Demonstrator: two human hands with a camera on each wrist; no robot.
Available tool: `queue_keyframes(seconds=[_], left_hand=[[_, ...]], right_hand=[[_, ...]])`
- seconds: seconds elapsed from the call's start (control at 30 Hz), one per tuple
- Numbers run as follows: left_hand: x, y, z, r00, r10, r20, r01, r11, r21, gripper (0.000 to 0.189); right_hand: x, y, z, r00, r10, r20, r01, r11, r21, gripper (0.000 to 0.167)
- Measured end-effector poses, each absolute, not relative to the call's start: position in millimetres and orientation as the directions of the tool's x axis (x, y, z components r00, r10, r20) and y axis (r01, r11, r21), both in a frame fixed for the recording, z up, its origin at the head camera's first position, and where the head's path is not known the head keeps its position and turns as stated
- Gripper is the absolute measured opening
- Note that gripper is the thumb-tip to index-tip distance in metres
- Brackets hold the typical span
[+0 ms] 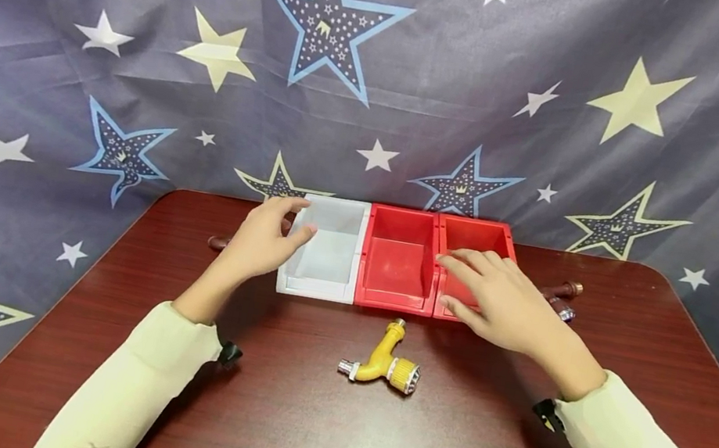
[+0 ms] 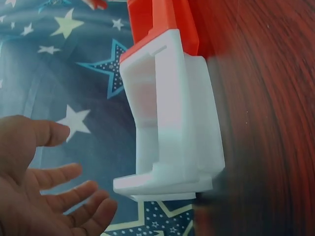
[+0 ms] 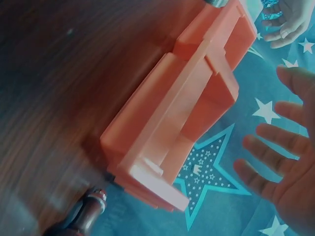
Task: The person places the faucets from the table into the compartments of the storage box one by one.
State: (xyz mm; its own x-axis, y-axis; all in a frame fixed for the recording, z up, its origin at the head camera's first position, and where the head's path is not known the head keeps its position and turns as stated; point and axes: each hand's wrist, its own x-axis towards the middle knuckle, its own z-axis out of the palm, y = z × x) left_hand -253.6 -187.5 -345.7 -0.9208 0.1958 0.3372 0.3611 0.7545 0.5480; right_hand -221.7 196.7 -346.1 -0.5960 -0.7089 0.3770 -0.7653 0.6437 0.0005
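Note:
My left hand (image 1: 265,236) hovers at the outer side of the white bin (image 1: 326,250), fingers spread and holding nothing. In the left wrist view its fingers stand apart from the white bin's (image 2: 172,118) wall. My right hand (image 1: 504,300), also spread and holding nothing, is over the right red bin (image 1: 480,236). The right wrist view has those fingers beside the red bin (image 3: 162,128). Between the two outer bins sits the middle red bin (image 1: 398,262). A yellow tap (image 1: 380,358) with a silver spout end lies on the table in front of the bins.
Behind my right hand a dark brown tap (image 1: 562,293) lies on the wooden table (image 1: 308,445). A small brown piece (image 1: 218,242) shows left of the white bin, partly behind my left hand. A grey curtain with stars (image 1: 379,108) hangs right behind the table.

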Motion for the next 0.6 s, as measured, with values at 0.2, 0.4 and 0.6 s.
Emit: queue_keyframes(seconds=[0.2, 0.4, 0.6], left_hand=[[-260, -195, -348, -0.961, 0.097, 0.26, 0.244, 0.742, 0.625, 0.048], [-264, -203, -352, -0.978, 0.061, 0.202, 0.183, 0.718, 0.672, 0.047], [-271, -209, -359, -0.993, 0.072, 0.089, 0.114, 0.6, 0.792, 0.046]], right_hand=[[-225, 204, -343, -0.589, -0.709, 0.388, -0.761, 0.648, 0.029, 0.057], [-225, 213, -336, -0.62, -0.691, 0.372, -0.733, 0.679, 0.038, 0.056], [-226, 228, -331, -0.646, -0.667, 0.372, -0.704, 0.709, 0.049, 0.054]])
